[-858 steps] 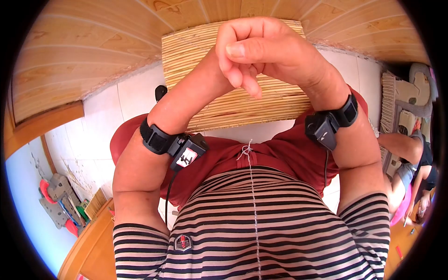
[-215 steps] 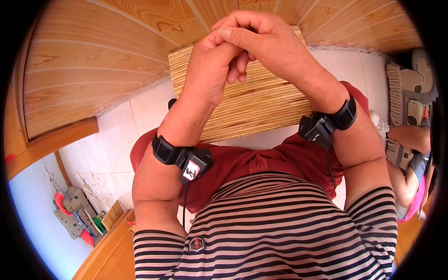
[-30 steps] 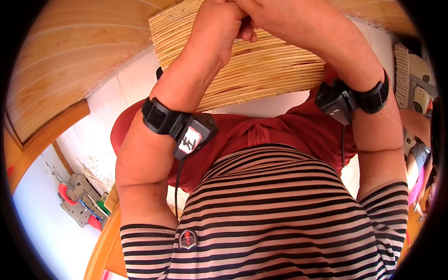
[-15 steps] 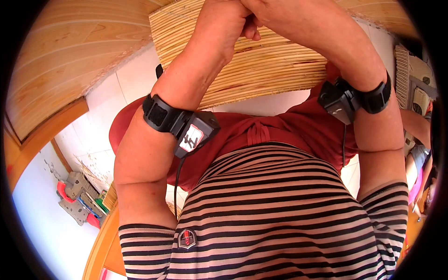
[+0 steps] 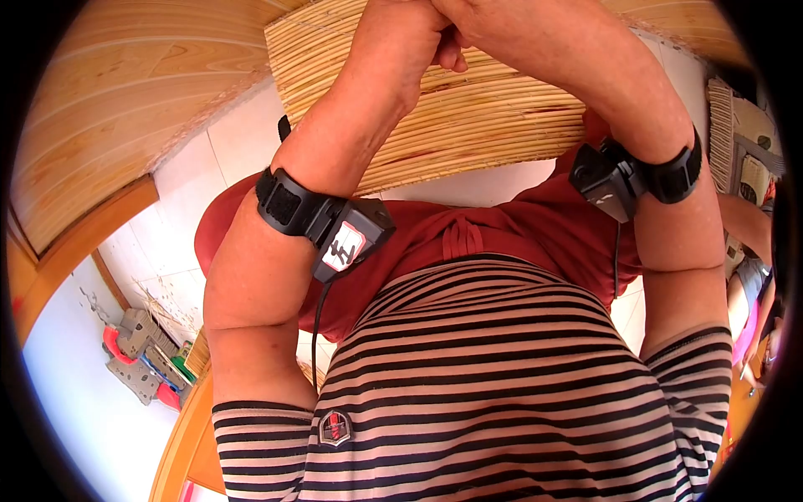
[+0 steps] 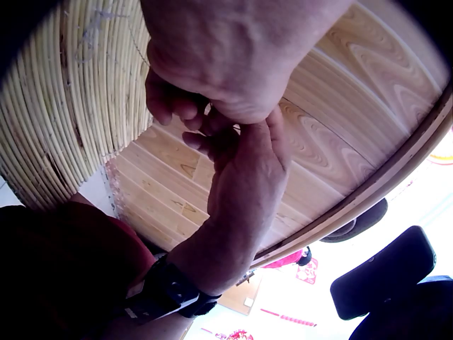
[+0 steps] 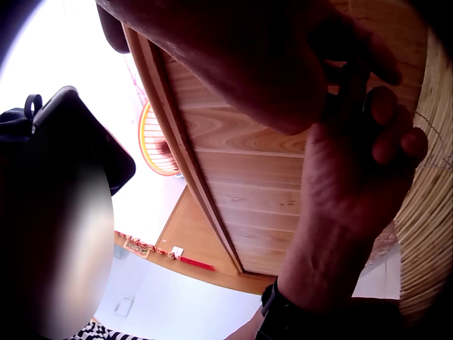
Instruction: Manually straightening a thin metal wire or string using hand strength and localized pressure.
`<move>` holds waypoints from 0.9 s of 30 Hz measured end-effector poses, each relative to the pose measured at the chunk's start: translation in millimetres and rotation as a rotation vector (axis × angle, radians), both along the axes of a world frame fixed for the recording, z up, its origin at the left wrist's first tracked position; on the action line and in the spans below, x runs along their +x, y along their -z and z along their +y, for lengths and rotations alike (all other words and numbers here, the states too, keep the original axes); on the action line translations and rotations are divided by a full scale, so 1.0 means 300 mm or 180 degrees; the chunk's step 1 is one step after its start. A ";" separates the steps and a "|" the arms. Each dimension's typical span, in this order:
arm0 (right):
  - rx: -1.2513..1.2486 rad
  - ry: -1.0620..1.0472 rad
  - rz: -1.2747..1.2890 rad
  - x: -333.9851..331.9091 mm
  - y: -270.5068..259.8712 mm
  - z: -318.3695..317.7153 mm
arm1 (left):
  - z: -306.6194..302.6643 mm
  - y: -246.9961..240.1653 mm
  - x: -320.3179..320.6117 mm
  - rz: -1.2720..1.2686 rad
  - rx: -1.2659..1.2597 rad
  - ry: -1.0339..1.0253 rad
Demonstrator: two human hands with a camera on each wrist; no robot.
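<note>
Both hands meet over the reed mat (image 5: pixel 477 117), at the top edge of the head view. My left hand (image 5: pixel 400 33) has its fingers curled and fingertips drawn together. Against it my right hand (image 6: pixel 248 170) pinches with bent thumb and fingers. A thin thread (image 6: pixel 136 35) runs across the mat towards the left hand's fingers in the left wrist view; it shows as a loose, fine line beside the left hand (image 7: pixel 361 166) in the right wrist view. The two hands overlap, and shadow mostly hides what lies between their fingertips.
Wood panelling (image 5: pixel 150 84) rises beyond the mat. Red-trousered knees (image 5: pixel 535 226) flank the mat's near edge. Black wrist cameras (image 5: pixel 355 238) with trailing cables sit on both forearms. Another person's leg (image 5: pixel 744 226) is at the right, by a fringed grey cloth (image 5: pixel 721 125).
Over the last second the hands stay joined and barely shift. Compared with the oldest frames, they sit higher in the head view, and the twisted cord over the shirt no longer shows.
</note>
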State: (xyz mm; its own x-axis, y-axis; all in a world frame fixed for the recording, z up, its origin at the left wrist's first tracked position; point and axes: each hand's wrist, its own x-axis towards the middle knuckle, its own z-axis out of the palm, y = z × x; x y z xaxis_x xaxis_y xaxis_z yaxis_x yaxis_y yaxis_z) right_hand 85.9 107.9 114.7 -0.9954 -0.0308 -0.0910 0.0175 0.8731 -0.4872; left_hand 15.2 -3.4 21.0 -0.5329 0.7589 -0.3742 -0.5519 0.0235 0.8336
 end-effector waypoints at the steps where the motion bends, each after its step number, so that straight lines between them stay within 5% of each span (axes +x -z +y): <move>1: 0.0000 0.0000 0.0000 0.000 -0.001 0.000 | -0.001 0.002 -0.001 0.0000 0.0000 0.0000; 27: 0.0435 -0.0285 -0.0647 0.002 0.052 0.018 | 0.041 0.078 0.064 -0.0145 -0.0414 -0.0049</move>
